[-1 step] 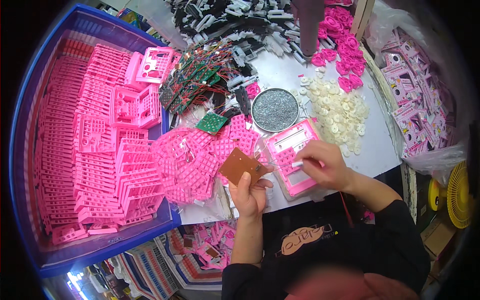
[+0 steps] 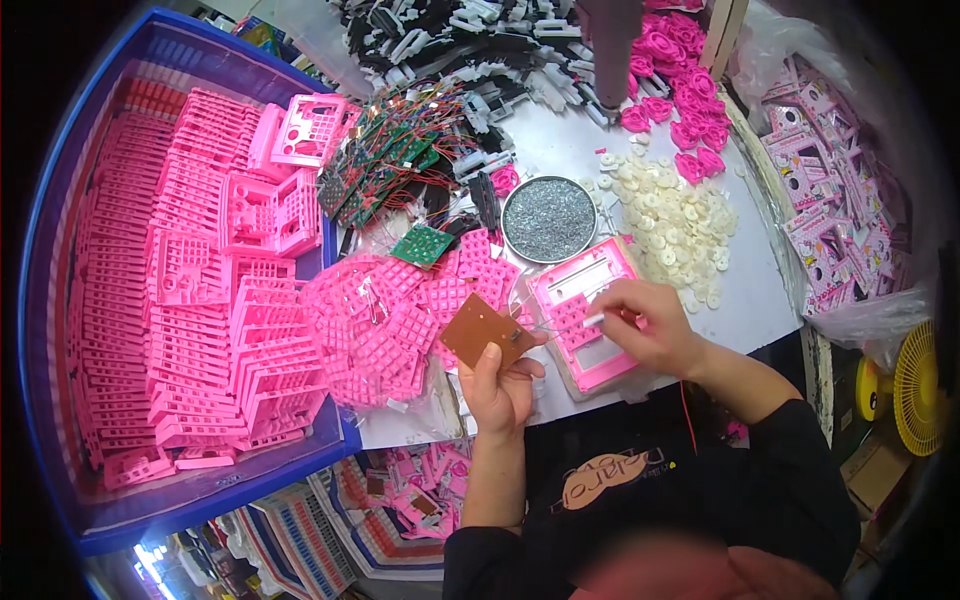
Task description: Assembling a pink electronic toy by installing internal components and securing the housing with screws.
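Observation:
My left hand (image 2: 497, 393) grips a brown circuit board (image 2: 484, 334) by its near right edge, thumb on the face turned toward me. Thin wires run rightward from the board. At their other end my right hand (image 2: 652, 325) pinches a small white connector (image 2: 594, 320). Below that hand lies a pink plastic casing (image 2: 600, 373) with a button pad (image 2: 570, 318) set in it, partly covered by my fingers. Just beyond the casing is a round tin (image 2: 504, 222) of small metal screws (image 2: 549, 218).
A blue crate (image 2: 48, 215) on the left holds stacked pink casings (image 2: 185, 345). Bagged pink button pads (image 2: 365, 335), green wired circuit boards (image 2: 385, 165), black-and-white parts (image 2: 430, 45), pale discs (image 2: 680, 225) and pink pieces (image 2: 690, 90) crowd the table. A grey post (image 2: 608, 55) rises at the back.
Hardly anything differs. The brown board and the white connector have shifted very slightly, both still held. A red wire by my lap hangs a little differently.

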Available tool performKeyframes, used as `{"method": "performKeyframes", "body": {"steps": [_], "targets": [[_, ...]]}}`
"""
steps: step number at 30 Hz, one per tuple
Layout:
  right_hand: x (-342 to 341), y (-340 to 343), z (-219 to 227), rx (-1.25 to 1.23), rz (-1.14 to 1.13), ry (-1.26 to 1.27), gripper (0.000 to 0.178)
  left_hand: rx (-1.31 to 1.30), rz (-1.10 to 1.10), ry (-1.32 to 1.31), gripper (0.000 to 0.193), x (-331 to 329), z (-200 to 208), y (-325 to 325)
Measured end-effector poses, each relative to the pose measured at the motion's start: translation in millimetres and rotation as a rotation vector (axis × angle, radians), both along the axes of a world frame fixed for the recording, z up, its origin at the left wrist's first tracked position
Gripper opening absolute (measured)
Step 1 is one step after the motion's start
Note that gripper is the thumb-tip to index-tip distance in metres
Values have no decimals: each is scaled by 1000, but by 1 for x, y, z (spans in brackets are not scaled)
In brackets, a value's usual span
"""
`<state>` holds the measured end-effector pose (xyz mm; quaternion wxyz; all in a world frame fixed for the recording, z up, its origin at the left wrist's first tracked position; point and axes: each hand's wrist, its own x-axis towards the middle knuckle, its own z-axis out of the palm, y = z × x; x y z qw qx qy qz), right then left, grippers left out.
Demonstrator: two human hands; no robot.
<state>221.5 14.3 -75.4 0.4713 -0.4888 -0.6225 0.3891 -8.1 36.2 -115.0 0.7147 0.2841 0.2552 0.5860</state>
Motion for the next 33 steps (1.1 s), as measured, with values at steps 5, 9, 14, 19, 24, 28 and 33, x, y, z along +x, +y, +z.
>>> {"method": "performKeyframes", "body": {"steps": [5,9,14,19,24,28,33], "targets": [[4,18,-25,235,60,-314,16,-161,-56,-188,48,2,-3,-2],[30,3,19,-48,594,-576,13,-10,28,-20,48,-1,-1,-4],[34,-1,64,-55,220,-103,15,130,-48,71,50,6,7,1],[5,62,17,386,494,-93,9,239,-101,210,52,6,18,-3],[4,57,18,-474,723,221,13,190,-228,237,51,-5,16,-5],[8,60,10,-754,725,551,14,7,-398,-63,54,-12,10,0],[17,60,10,-774,729,429,18,-47,-445,-240,56,-10,1,2]]}}
